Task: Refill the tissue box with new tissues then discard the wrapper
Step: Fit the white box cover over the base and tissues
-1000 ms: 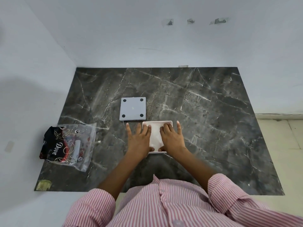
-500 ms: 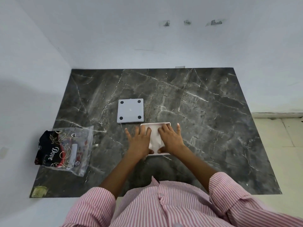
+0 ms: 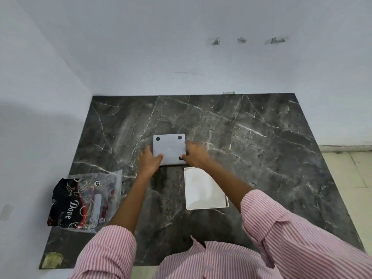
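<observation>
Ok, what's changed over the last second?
Both hands left the white tissue box and reached forward: left hand and right hand now grip the grey base panel by its near corners. Box, panel and wrapper lie where they were.

The person wore a shirt (image 3: 221, 262) with fine pink and white stripes and a buttoned front placket. Both sleeves were rolled up well behind the fingers (image 3: 149, 153), leaving the forearms bare.
</observation>
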